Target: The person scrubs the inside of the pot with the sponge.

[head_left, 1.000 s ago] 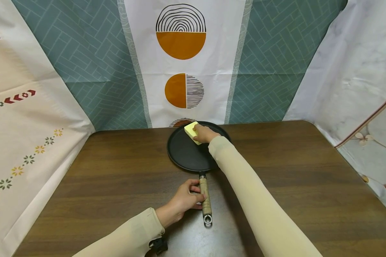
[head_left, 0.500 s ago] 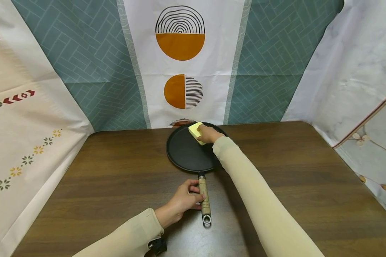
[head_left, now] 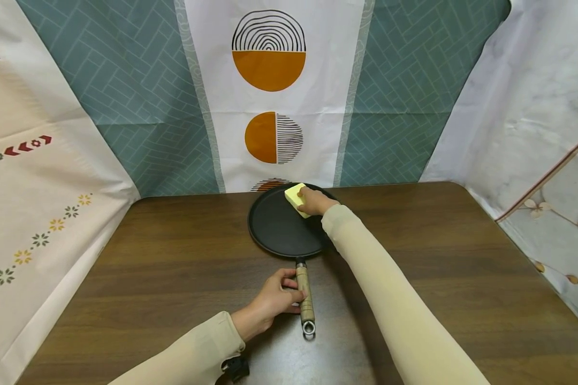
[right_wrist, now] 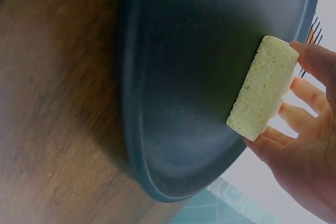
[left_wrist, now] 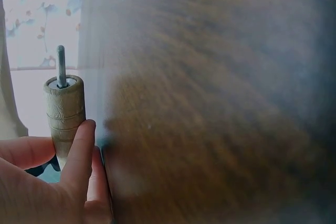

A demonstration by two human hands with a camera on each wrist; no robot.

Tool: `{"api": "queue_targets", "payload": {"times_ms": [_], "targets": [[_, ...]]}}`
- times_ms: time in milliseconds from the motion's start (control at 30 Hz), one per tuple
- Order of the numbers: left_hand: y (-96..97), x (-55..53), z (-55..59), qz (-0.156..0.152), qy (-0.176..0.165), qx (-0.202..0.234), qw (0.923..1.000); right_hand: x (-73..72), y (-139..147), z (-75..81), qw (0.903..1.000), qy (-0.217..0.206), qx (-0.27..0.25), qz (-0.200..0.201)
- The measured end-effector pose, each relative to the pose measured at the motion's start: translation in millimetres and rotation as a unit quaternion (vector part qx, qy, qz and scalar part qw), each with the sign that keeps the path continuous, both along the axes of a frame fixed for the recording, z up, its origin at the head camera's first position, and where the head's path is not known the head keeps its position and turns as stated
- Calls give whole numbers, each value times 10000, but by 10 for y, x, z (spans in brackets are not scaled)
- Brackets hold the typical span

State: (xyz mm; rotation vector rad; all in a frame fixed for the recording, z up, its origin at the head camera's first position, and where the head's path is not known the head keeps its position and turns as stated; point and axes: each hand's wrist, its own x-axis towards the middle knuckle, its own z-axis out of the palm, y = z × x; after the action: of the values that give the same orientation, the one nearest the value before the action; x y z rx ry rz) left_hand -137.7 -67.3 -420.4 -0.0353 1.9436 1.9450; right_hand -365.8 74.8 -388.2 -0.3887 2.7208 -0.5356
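A round black flat pan (head_left: 279, 230) lies on the brown wooden table, its wooden handle (head_left: 302, 277) pointing toward me. My left hand (head_left: 270, 299) holds that handle from the left side, thumb and fingers on either side of it. The left wrist view shows the handle's end (left_wrist: 65, 103) with its metal ring standing up past the fingers. Over the far right part of the pan, my right hand (head_left: 317, 201) grips a pale yellow sponge (head_left: 295, 199). In the right wrist view the porous sponge (right_wrist: 265, 87) has one face against the pan's surface, fingers spread along its opposite side.
The wooden table (head_left: 188, 256) extends to both sides of the pan. Behind its far edge hangs a patterned cloth (head_left: 279, 101), close to the pan's far rim. Light fabrics, one with flowers (head_left: 43, 214), border the left and right sides.
My right hand has slid the sponge a short way to the right across the pan. The left hand keeps its hold on the handle; the head view has shifted slightly.
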Motion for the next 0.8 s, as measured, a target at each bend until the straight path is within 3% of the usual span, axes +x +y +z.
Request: {"api": "queue_targets", "payload": {"times_ms": [800], "targets": [[10, 15, 15, 33, 43, -14, 10000, 11, 265, -19, 9993, 130, -46, 337]]}}
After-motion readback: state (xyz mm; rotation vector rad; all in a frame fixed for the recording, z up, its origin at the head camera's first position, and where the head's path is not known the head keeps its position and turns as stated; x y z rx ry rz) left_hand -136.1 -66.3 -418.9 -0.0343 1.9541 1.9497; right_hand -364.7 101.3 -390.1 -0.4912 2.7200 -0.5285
